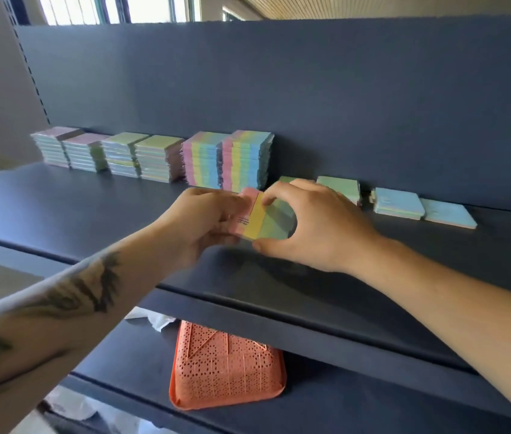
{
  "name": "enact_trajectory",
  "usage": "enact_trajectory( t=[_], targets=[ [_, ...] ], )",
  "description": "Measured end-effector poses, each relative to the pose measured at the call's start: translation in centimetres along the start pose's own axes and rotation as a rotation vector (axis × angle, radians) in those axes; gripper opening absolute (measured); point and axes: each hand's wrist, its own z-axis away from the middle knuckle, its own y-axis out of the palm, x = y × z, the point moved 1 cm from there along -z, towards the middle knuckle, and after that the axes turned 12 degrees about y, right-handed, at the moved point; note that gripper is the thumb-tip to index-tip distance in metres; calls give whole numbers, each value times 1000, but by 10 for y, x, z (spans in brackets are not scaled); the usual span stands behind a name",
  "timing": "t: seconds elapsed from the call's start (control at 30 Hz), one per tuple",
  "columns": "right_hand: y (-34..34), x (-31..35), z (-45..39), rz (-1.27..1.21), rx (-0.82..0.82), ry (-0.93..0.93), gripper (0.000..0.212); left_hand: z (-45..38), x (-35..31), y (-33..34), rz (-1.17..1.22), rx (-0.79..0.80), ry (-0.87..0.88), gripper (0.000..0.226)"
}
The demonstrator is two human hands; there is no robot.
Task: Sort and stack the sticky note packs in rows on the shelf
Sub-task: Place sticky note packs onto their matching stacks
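A striped sticky note pack [262, 219], pink, yellow and green, is held above the dark shelf [75, 211] by both hands. My left hand [204, 220] grips its pink end; my right hand [317, 227] pinches its green end between thumb and fingers. Behind them, several stacks stand in a row against the back panel: pink-topped stacks [69, 148], green-topped stacks [144, 156] and two tall striped stacks [229, 159]. Low stacks lie to the right: a green one [340, 186] and blue ones [398, 203], [450, 213].
The dark back panel [310, 89] closes off the shelf behind the stacks. On the lower shelf lies an overturned orange perforated basket [226, 364] with crumpled white wrapping [150, 319] beside it. Windows show at the upper left.
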Motion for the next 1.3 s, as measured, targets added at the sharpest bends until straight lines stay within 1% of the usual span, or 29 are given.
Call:
enact_trajectory(
  t=[0.03, 0.13, 0.23, 0.27, 0.3, 0.33, 0.4, 0.43, 0.47, 0.53, 0.67, 0.77, 0.87, 0.97, 1.2, 1.3],
  targets=[
    [4, 5, -5, -26, -11, -3, 60, -3, -1, -8, -34, -2, 20, 24],
    [15, 20, -20, -20, -24, -18, 57, -16, -4, -34, -261, 4, 131, 16],
    [18, 33, -46, 9, -6, 11, 60, -28, -3, -67, -365, 39, 197, 18],
    [19, 36, -58, 20, -16, 19, 61, -34, 0, -81, -447, 49, 239, 17],
    [19, 41, -70, 28, -34, 28, 61, -40, 3, -96, -587, 79, 292, 18],
    [19, 45, -83, 32, -52, 43, 59, -46, 7, -111, -769, 137, 323, 23],
    [19, 55, -110, 21, -72, 72, 53, -54, 12, -137, -1171, 288, 331, 45],
    [20, 60, -124, 16, -70, 87, 52, -59, 15, -149, -1305, 357, 324, 54],
    [20, 65, -138, 20, -66, 101, 53, -64, 18, -158, -1383, 421, 322, 60],
    [21, 74, -166, 52, -59, 123, 54, -74, 23, -171, -1424, 513, 313, 69],
    [31, 81, -214, 104, -13, 194, 47, -87, 29, -180, -1382, 578, 350, 80],
    [45, 81, -236, 126, 18, 243, 40, -90, 34, -183, -1309, 565, 378, 78],
    [58, 77, -247, 132, 61, 275, 34, -92, 38, -183, -1300, 562, 394, 75],
    [64, 75, -252, 137, 48, 276, 30, -95, 39, -183, -1306, 573, 397, 74],
    [66, 72, -250, 203, 40, 291, 35, -98, 40, -183, -1314, 589, 399, 74],
    [64, 74, -246, 255, 62, 302, 44, -99, 38, -183, -1317, 599, 388, 74]
  ],
)
